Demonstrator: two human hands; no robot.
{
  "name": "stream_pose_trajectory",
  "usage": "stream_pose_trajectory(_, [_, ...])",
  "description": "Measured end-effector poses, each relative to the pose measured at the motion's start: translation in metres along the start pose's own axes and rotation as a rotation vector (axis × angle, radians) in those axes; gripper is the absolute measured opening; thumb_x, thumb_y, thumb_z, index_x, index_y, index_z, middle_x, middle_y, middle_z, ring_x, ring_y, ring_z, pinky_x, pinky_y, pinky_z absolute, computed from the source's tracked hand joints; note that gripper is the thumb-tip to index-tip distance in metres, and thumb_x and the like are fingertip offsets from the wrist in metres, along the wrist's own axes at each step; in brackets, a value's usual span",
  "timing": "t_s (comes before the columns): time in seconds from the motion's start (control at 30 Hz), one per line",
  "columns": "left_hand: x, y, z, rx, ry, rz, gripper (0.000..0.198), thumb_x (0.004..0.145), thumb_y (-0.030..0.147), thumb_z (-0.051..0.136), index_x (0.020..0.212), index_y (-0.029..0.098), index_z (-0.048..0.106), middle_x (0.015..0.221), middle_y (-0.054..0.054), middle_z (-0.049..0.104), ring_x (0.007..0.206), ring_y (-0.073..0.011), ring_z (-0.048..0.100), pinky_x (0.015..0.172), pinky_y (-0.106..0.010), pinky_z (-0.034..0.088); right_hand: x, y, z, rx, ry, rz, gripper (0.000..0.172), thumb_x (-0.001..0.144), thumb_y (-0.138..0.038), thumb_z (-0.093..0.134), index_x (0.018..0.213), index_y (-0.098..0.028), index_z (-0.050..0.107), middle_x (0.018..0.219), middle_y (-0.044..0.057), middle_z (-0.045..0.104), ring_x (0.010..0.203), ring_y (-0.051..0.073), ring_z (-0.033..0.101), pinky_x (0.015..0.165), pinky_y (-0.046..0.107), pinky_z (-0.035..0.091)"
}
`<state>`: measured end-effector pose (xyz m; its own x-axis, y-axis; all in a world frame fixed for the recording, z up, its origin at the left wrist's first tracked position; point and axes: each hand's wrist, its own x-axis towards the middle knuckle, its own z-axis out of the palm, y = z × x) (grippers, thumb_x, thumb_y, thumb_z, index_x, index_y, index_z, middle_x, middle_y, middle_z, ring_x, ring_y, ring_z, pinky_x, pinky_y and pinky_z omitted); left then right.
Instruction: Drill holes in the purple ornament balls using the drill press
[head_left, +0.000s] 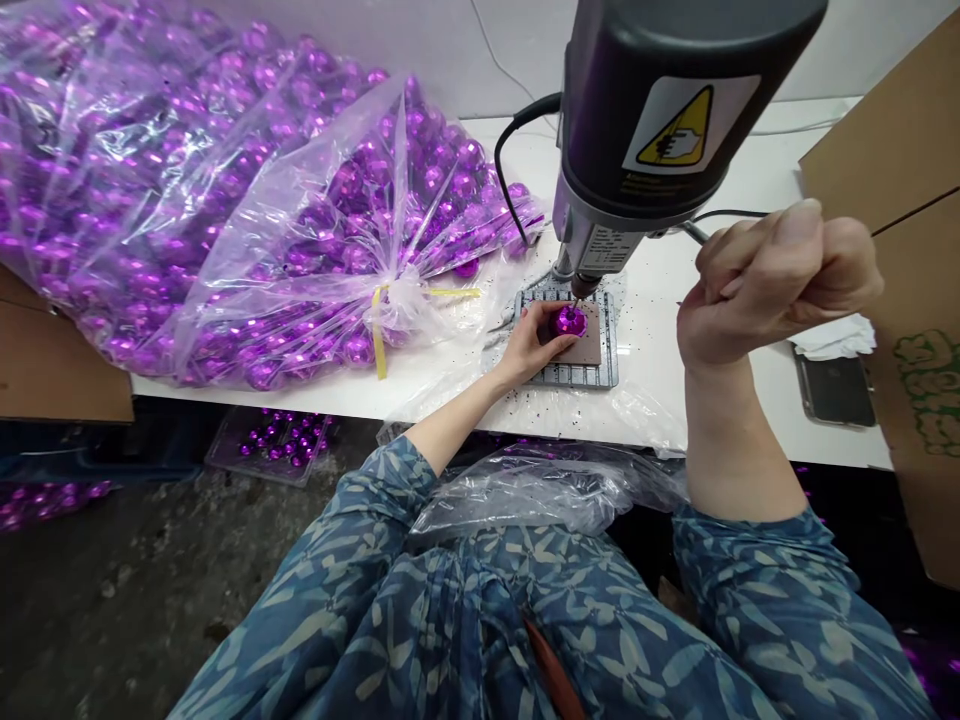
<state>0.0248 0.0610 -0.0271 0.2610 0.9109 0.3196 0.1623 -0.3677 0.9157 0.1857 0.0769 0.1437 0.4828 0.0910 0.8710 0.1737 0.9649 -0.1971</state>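
My left hand [531, 345] is closed around a shiny purple faceted ball [571, 320], thumb and fingers at its sides. The ball rests on a brown board [589, 346] on the slotted metal base [609, 368] of a drill press [637, 170]. The drill bit [576, 298] points down at the ball's top; whether it has entered the ball I cannot tell. Raised at the right of the machine, my right hand [776, 285] is a fist around the end of the drill press lever [696, 232], whose grip is mostly hidden by the fingers.
A big tied plastic bag [247, 200] of purple balls fills the table's left. Dark shavings lie around the base. Clear plastic sheeting [540, 485] hangs over the front edge. At right are a phone [834, 385], crumpled tissue [834, 336] and a cardboard box [900, 200]. A tray [225, 450] holds balls below.
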Motion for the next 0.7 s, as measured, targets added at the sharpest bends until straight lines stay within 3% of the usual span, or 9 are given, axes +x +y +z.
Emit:
stream_pose_trajectory(0.17, [0.0, 0.001, 0.0, -0.011, -0.009, -0.003, 0.052, 0.092, 0.053, 0.079, 0.133, 0.027, 0.059, 0.135, -0.011, 0.069, 0.124, -0.0299, 0.068, 0.115, -0.058, 0.051, -0.012, 0.009, -0.015, 0.031, -0.046, -0.071, 0.066, 0.096, -0.033, 0.066, 0.072, -0.017, 0.007, 0.045, -0.009, 0.008, 0.032, -0.002, 0.015, 0.035, 0.014, 0.016])
stream_pose_trajectory(0.47, [0.0, -0.001, 0.0, -0.015, -0.008, -0.003, 0.052, 0.092, 0.052, 0.08, 0.133, 0.026, 0.059, 0.135, -0.012, 0.07, 0.124, -0.0299, 0.068, 0.114, -0.058, 0.052, -0.018, 0.01, -0.023, 0.008, -0.068, -0.061, 0.066, 0.094, -0.035, 0.065, 0.067, -0.017, 0.008, 0.042, -0.009, 0.01, 0.033, -0.002, 0.017, 0.037, 0.015, 0.018])
stream_pose_trajectory(0.7, [0.0, -0.004, 0.002, -0.021, 0.005, 0.011, 0.053, 0.091, 0.053, 0.08, 0.133, 0.027, 0.059, 0.132, -0.011, 0.07, 0.123, -0.0286, 0.068, 0.113, -0.055, 0.053, -0.027, 0.009, -0.029, -0.017, -0.079, -0.031, 0.077, 0.09, -0.047, 0.071, 0.06, -0.016, 0.008, 0.038, -0.008, 0.008, 0.031, 0.0, 0.011, 0.033, 0.022, 0.014])
